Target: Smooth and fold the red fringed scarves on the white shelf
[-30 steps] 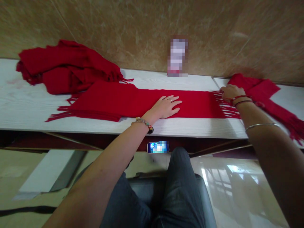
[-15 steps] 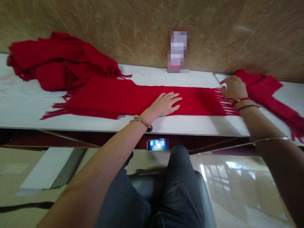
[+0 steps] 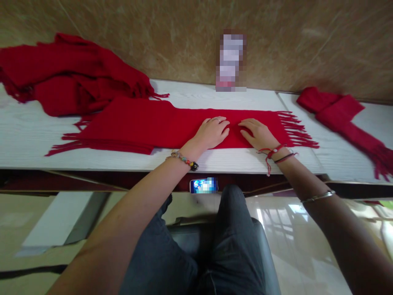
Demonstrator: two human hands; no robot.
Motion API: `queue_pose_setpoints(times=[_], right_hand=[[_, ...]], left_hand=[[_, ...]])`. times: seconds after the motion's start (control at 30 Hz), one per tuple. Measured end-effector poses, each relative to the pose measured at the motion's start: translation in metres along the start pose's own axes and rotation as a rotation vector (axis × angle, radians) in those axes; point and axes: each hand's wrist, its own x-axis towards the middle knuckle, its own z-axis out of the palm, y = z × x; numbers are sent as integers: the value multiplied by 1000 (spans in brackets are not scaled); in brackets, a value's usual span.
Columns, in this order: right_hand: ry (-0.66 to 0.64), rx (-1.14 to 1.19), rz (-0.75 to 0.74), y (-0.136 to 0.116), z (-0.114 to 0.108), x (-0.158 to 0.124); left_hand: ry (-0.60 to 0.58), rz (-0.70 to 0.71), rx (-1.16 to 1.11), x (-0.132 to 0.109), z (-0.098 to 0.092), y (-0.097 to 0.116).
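Across the white counter (image 3: 230, 162), we see the red scarf (image 3: 172, 125) lying flat, our left hand (image 3: 211, 132) spread on it, our right hand (image 3: 258, 133) loosely curled, pinching nothing. It seems soft and light, best held by the corners beside its right fringe (image 3: 296, 134).

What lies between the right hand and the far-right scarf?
In the head view, from the right hand: the laid-out scarf's right end, its fringe, then white tabletop up to the far-right scarf.

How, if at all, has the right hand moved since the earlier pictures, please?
Yes: judged against the tabletop seam, the right hand has moved left, from the fringe inward along the middle red scarf.
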Motion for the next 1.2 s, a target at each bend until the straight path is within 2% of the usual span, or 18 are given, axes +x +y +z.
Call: queue_pose_setpoints(times=[0.27, 0.37, 0.47, 0.6, 0.7, 0.8, 0.9, 1.03, 1.1, 1.2], right_hand=[[59, 10, -31, -1, 0, 0], [47, -1, -40, 3, 5, 3], [2, -26, -30, 11, 10, 3], [9, -83, 86, 28, 9, -2], [39, -130, 172, 34, 4, 0], [37, -140, 124, 22, -2, 17], [-16, -121, 31, -3, -1, 42], [-186, -121, 51, -29, 12, 61], [-246, -134, 83, -27, 16, 59], [-265, -158, 175, -2, 11, 43]], left_hand=[[1, 20, 17, 0, 1, -3], [9, -118, 53, -1, -2, 0], [-42, -296, 84, -1, -3, 1], [-82, -307, 89, -2, -2, 1], [-10, -347, 95, -2, -2, 0], [84, -466, 104, -2, -4, -2], [40, -552, 83, -2, -6, -4], [-16, -569, 68, -2, -6, -6], [-30, -581, 62, -2, -6, -6], [-39, -610, 48, -1, -6, -7]])
